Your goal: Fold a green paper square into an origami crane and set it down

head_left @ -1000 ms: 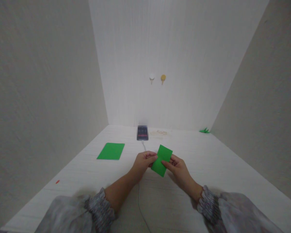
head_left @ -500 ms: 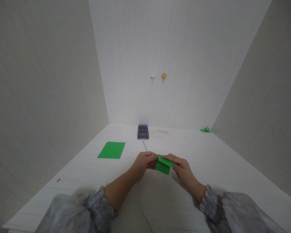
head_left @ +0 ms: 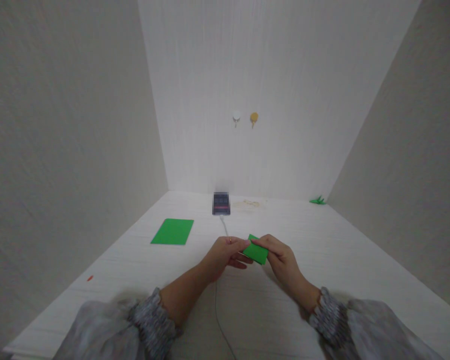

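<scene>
A small folded piece of green paper [head_left: 256,253] is held between my two hands above the white table. My left hand [head_left: 227,254] pinches its left edge, thumb on top, with the lower fingers stretched beneath. My right hand [head_left: 281,254] grips the right side, its index finger and thumb at the upper and right edges. The paper's layers lie nearly flat on each other, tilted down to the right. A flat green paper sheet [head_left: 173,232] rests on the table to the left of my hands.
A blurred dark device [head_left: 221,204] stands at the back with a white cable [head_left: 220,322] running towards me under my left wrist. A green folded piece [head_left: 317,200] sits in the back right corner. A small red piece [head_left: 90,278] lies left. Two hooks [head_left: 254,118] are on the back wall.
The green paper's upper flap, raised at an angle before, now lies down over the lower part. My left thumb has moved right onto the paper, and its lower fingers have straightened.
</scene>
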Demonstrator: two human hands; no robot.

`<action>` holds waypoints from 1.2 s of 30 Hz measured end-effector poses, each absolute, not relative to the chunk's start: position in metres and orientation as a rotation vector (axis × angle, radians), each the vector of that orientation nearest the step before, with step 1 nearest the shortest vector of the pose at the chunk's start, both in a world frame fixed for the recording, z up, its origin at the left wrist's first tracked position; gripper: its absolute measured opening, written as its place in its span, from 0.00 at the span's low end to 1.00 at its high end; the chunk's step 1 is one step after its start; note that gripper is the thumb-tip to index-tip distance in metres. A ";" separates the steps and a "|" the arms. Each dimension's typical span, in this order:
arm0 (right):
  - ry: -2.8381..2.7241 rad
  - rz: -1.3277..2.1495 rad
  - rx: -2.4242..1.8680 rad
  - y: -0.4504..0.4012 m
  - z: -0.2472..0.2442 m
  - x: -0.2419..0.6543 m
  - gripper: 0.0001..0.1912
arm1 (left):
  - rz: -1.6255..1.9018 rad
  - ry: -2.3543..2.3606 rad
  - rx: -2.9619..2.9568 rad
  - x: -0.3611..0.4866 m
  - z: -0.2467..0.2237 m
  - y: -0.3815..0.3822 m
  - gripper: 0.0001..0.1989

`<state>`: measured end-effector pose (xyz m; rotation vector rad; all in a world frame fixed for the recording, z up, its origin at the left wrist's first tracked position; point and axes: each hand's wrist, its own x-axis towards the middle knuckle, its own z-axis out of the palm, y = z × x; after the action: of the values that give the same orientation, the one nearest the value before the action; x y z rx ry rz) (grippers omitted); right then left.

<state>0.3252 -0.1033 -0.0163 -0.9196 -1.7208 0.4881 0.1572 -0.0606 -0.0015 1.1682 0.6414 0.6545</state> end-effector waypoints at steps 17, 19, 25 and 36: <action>-1.492 0.752 -1.125 -0.108 -0.010 0.320 0.10 | 0.898 0.613 1.609 0.162 -0.017 -0.061 0.10; -1.456 0.761 -1.108 -0.108 -0.008 0.318 0.10 | 0.940 0.610 1.468 0.163 -0.017 -0.061 0.11; -1.397 0.712 -1.083 -0.112 -0.005 0.319 0.08 | 0.958 0.685 1.324 0.163 -0.007 -0.064 0.09; -1.414 0.715 -1.080 -0.114 -0.002 0.317 0.09 | 0.969 0.691 1.293 0.162 0.001 -0.069 0.09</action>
<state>0.3175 -0.1140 -0.0018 -1.0800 -1.4138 0.7149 0.1623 -0.0690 0.0011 1.2928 0.6911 0.9694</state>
